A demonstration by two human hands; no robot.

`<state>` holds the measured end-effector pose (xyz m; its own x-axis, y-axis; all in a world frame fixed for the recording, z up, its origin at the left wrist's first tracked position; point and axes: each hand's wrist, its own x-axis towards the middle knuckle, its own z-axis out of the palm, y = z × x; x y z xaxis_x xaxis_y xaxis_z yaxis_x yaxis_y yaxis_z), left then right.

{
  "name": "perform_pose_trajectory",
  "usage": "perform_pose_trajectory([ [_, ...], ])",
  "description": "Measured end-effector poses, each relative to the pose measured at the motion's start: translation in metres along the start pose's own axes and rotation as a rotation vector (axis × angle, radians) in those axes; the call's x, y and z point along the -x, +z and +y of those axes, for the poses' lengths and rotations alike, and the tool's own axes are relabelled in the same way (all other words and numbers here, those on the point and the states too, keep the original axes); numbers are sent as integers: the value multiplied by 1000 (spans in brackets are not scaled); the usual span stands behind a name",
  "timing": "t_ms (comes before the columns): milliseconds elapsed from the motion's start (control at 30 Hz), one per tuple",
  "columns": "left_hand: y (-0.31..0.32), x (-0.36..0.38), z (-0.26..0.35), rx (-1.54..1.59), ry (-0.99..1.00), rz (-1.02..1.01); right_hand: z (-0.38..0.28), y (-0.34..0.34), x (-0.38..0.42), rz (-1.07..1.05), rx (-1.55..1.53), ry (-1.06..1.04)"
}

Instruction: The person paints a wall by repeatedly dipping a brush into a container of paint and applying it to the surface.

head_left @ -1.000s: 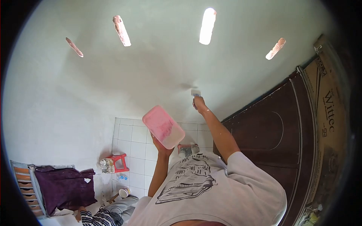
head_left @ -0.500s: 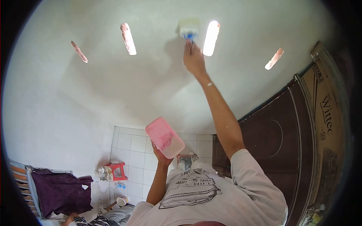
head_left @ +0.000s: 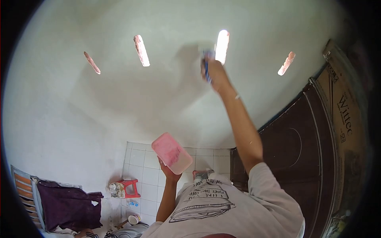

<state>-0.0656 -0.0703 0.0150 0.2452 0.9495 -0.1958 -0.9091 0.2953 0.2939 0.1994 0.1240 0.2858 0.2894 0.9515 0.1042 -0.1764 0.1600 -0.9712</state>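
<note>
My right hand (head_left: 217, 75) is raised against the pale wall (head_left: 158, 95), closed around a wide paintbrush (head_left: 207, 65) with a blue handle. The brush is smeared by motion, and its pale bristles hardly stand out from the wall beside a bright slot-shaped opening (head_left: 222, 45). Lower down, my left hand (head_left: 171, 173) grips a pink plastic tub (head_left: 168, 148) from beneath and the side. The tub is tilted, with whitish residue inside; most of the left fingers are hidden under it.
A dark brown door (head_left: 289, 146) and a cardboard sheet marked Wittec (head_left: 343, 115) stand at right. On the tiled floor at lower left are a red stool (head_left: 131, 188) and a small white bucket (head_left: 134, 219). A purple cloth (head_left: 71, 206) hangs nearby.
My right hand has drawn the brush down and slightly right along the wall. The left hand still holds the tub, and the view has shifted a little.
</note>
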Motion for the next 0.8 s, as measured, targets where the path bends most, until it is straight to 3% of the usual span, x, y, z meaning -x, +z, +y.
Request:
perform_pose_trajectory([
  [33, 1, -2, 0, -5, 0, 0, -50, 12, 3, 8, 28, -9],
  [67, 4, -4, -1, -21, -2, -1, -85, 19, 12, -29, 51, -158],
  [167, 4, -12, -7, -39, -3, -13, -96, 23, 3, -20, 131, -222],
  [267, 19, -18, -15, -7, -15, -44, 16, 3, -24, 153, 322, -143],
  [367, 18, -23, -18, 38, -12, -37, 116, -8, 14, 264, 414, -20],
  [500, 6, -15, -14, 60, 30, -31, 262, -66, 22, 78, 59, 539],
  [533, 2, -9, -11, 61, 27, -31, 258, -60, 39, 81, 60, 538],
  [600, 1, -3, -6, 77, 39, -28, 234, -46, 59, 152, 250, 275],
  [633, 3, 0, -4, 82, 36, -37, 203, -35, 63, 156, 255, 266],
  [700, 9, 1, -3, 85, 47, 1, 129, -14, 66, 127, 342, -22],
  [800, -5, -5, -5, 25, 48, -45, 44, -4, 30, 154, 375, -272],
])
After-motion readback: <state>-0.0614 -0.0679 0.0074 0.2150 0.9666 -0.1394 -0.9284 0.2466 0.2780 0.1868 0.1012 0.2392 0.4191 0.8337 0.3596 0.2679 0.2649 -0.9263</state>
